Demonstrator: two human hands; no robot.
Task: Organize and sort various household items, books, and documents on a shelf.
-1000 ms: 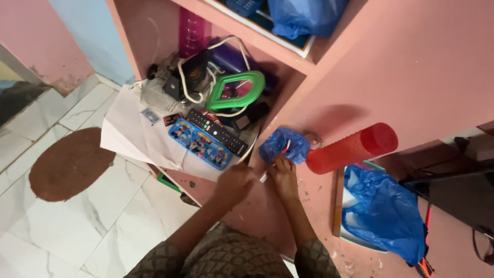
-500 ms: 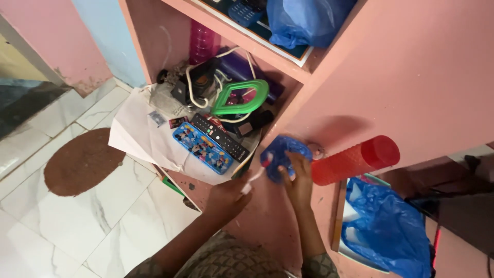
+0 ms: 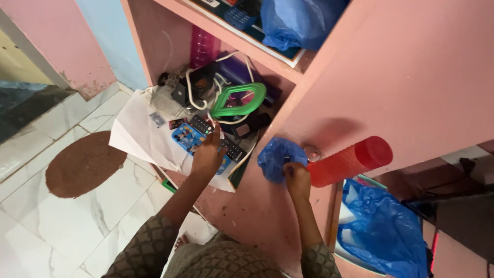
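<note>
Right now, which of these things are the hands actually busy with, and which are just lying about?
In hand:
- left hand on the black remote and blue pencil case
- right hand gripping the small blue bag

Lying about:
- red tumbler on its side
- green-framed mirror
- white cable
- large blue bag
- white paper

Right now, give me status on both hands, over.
Left hand down on black remote and blue pencil case. Right hand gripping small blue plastic bag. Red ribbed tumbler lying beside bag.
</note>
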